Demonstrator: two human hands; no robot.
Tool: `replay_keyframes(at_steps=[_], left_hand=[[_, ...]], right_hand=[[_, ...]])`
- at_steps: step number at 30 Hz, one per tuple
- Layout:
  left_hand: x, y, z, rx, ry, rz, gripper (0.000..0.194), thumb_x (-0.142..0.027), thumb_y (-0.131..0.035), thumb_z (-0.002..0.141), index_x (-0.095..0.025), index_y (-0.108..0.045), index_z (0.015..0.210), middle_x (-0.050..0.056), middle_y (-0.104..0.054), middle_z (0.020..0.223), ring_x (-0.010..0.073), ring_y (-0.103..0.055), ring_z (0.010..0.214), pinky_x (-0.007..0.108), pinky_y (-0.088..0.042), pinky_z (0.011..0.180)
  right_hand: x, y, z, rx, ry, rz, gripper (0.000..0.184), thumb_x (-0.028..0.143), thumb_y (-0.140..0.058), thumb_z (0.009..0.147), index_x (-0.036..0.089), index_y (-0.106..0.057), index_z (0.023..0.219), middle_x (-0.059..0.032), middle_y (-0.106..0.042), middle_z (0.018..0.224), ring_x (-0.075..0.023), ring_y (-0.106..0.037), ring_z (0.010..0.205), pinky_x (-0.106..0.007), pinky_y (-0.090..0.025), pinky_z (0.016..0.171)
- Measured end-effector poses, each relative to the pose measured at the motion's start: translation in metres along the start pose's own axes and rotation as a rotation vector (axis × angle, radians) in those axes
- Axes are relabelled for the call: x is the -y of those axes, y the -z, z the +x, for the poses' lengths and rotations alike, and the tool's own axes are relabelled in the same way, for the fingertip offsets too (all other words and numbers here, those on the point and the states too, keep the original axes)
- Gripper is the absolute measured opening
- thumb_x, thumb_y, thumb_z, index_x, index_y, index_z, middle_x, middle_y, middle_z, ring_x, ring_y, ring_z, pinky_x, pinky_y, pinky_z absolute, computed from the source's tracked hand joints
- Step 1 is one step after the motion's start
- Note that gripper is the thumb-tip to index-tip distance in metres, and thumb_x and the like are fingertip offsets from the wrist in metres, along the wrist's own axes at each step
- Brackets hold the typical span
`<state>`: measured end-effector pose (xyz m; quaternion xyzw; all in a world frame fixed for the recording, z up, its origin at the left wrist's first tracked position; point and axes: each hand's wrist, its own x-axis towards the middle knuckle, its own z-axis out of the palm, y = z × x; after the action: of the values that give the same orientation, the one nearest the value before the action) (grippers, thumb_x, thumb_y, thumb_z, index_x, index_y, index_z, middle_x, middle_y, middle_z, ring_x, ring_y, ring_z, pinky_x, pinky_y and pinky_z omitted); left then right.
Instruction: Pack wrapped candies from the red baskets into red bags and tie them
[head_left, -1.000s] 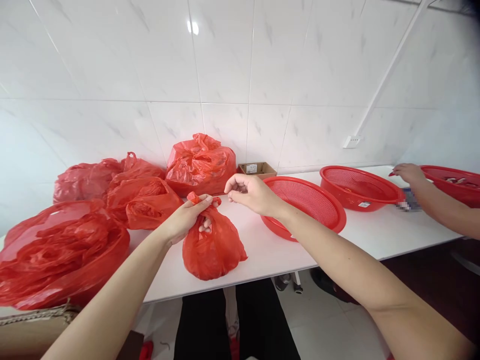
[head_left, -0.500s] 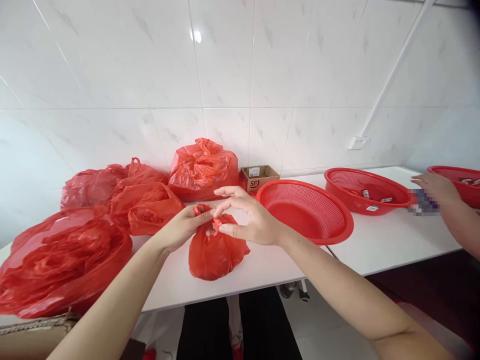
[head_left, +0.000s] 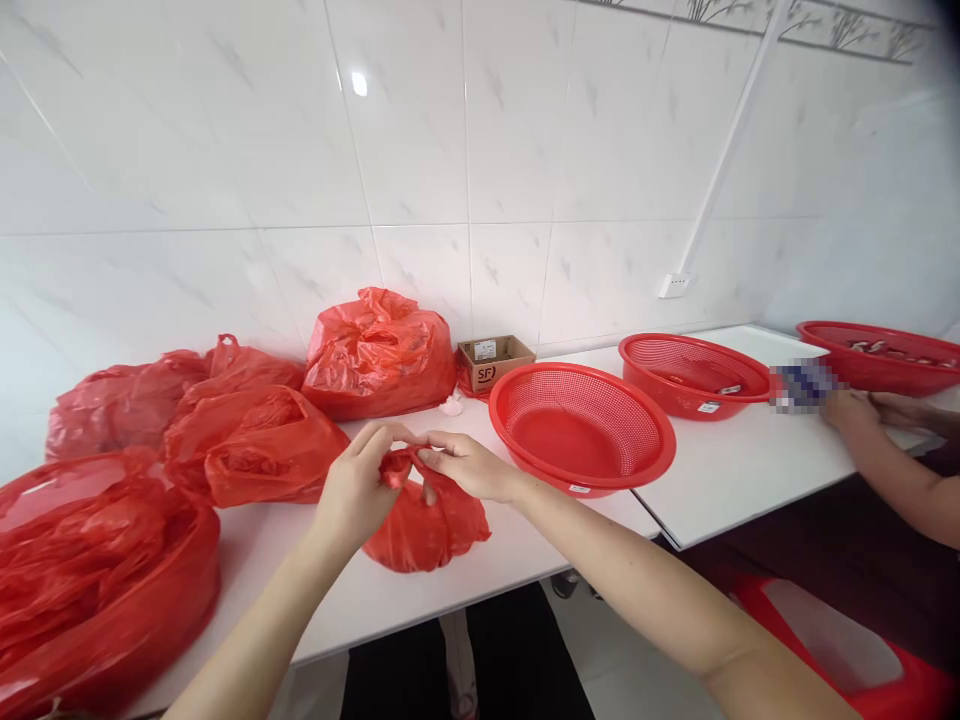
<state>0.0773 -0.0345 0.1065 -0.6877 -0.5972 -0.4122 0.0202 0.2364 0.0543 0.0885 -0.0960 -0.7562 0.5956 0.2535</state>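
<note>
A small knotted red plastic bag [head_left: 431,525] rests on the white table [head_left: 735,480] near its front edge. My left hand [head_left: 358,488] pinches the bag's top from the left side. My right hand [head_left: 465,465] pinches the same twisted top from the right, fingertips almost meeting the left ones. Both hands are closed on the bag's neck.
Several larger red bags [head_left: 375,352] lie along the tiled wall, and a bag-filled red basin [head_left: 90,570] sits at the left. A small cardboard box [head_left: 495,362] stands by an empty red basket [head_left: 581,428]; two more baskets [head_left: 694,372] lie further right. Another person's arm [head_left: 892,460] reaches in at the right.
My right hand came down from above the bag and closed on its top beside the left hand. The view shifted to the right, and the other person's hand drew back toward the table edge.
</note>
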Motion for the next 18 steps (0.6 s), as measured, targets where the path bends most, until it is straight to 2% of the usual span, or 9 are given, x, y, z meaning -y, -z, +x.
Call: replay_keyframes(at_steps=[2, 5, 8, 11, 14, 18], left_hand=[[0.005, 0.001, -0.005, -0.012, -0.041, 0.002, 0.024, -0.024, -0.050, 0.089, -0.024, -0.067, 0.106, 0.007, -0.068, 0.112, 0.0212, -0.065, 0.099, 0.030, -0.050, 0.085], [0.013, 0.001, -0.026, -0.022, 0.024, 0.021, 0.028, -0.034, -0.047, 0.094, -0.025, -0.069, 0.109, 0.007, -0.071, 0.113, 0.0236, -0.066, 0.103, 0.033, -0.050, 0.089], [0.016, -0.008, -0.069, -0.073, 0.118, 0.062, 0.028, -0.037, -0.047, 0.095, -0.022, -0.071, 0.100, 0.009, -0.073, 0.103, 0.0257, -0.066, 0.098, 0.035, -0.051, 0.085], [0.010, -0.022, -0.117, -0.047, 0.127, -0.006, 0.024, -0.033, -0.048, 0.095, -0.023, -0.069, 0.090, 0.007, -0.072, 0.094, 0.0236, -0.067, 0.088, 0.034, -0.053, 0.076], [0.005, -0.034, -0.143, -0.027, 0.156, -0.085, 0.023, -0.029, -0.047, 0.095, -0.026, -0.068, 0.089, 0.007, -0.071, 0.093, 0.0242, -0.065, 0.090, 0.035, -0.053, 0.076], [0.012, -0.042, -0.133, -0.138, 0.194, -0.022, 0.021, -0.033, -0.049, 0.094, -0.025, -0.068, 0.096, 0.010, -0.066, 0.112, 0.0268, -0.060, 0.104, 0.042, -0.052, 0.086]], right_hand=[[0.004, 0.005, -0.003, -0.078, 0.039, -0.197, 0.026, 0.042, -0.048, 0.096, 0.020, -0.058, 0.087, 0.0012, -0.058, 0.078, -0.0130, -0.057, 0.073, -0.027, -0.044, 0.072], [0.004, 0.017, 0.000, -0.231, 0.016, -0.415, 0.031, 0.042, -0.046, 0.097, 0.020, -0.054, 0.077, 0.0018, -0.061, 0.077, -0.0127, -0.057, 0.075, -0.025, -0.042, 0.071], [-0.012, 0.033, 0.015, -0.351, -0.142, -0.486, 0.030, 0.035, -0.042, 0.099, 0.020, -0.051, 0.075, 0.0022, -0.065, 0.073, -0.0115, -0.061, 0.073, -0.023, -0.042, 0.072], [-0.038, 0.040, 0.033, -0.427, -0.271, -0.551, 0.030, 0.027, -0.042, 0.097, 0.020, -0.050, 0.069, 0.0012, -0.064, 0.068, -0.0124, -0.061, 0.069, -0.024, -0.041, 0.070], [-0.057, 0.032, 0.043, -0.471, -0.322, -0.612, 0.028, 0.026, -0.043, 0.095, 0.020, -0.049, 0.069, 0.0008, -0.063, 0.066, -0.0146, -0.060, 0.069, -0.025, -0.039, 0.069], [-0.059, 0.008, 0.034, -0.569, -0.348, -0.692, 0.027, 0.036, -0.032, 0.100, 0.023, -0.053, 0.089, -0.0010, -0.064, 0.076, -0.0189, -0.060, 0.076, -0.027, -0.035, 0.067]])
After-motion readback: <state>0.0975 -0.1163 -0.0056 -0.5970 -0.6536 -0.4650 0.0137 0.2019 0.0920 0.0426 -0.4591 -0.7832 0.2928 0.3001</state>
